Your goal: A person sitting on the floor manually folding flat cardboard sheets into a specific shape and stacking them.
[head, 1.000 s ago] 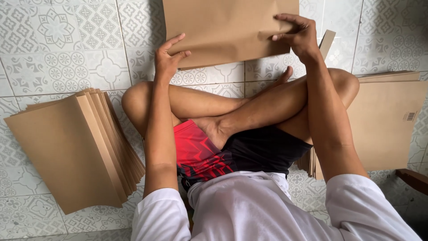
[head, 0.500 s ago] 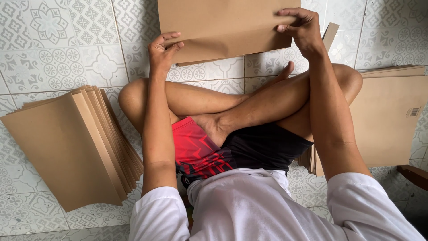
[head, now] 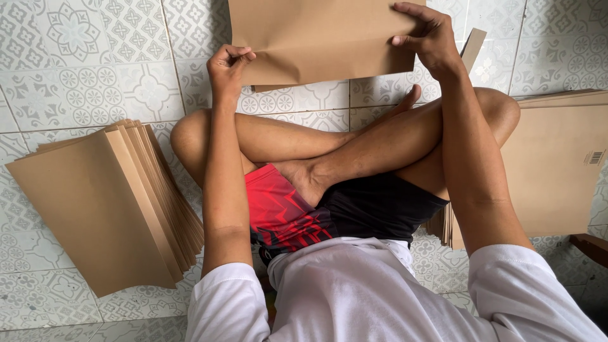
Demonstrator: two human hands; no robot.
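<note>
I sit cross-legged on a patterned tile floor. In front of my knees lies a folded brown paper sheet [head: 316,38]. My left hand [head: 228,63] pinches its lower left corner with the fingers curled shut on the paper. My right hand [head: 430,35] grips its right edge, thumb below and fingers on top. The sheet's upper part runs out of view at the top.
A fanned stack of brown folded paper pieces [head: 107,202] lies on the floor at my left. Another brown stack [head: 557,171] lies at my right, partly under my right leg. A loose brown strip [head: 473,47] sticks out behind my right hand.
Both hands shifted on the sheet: the left went from lying flat on it to pinching its lower left corner, and the right moved to grip the right edge.
</note>
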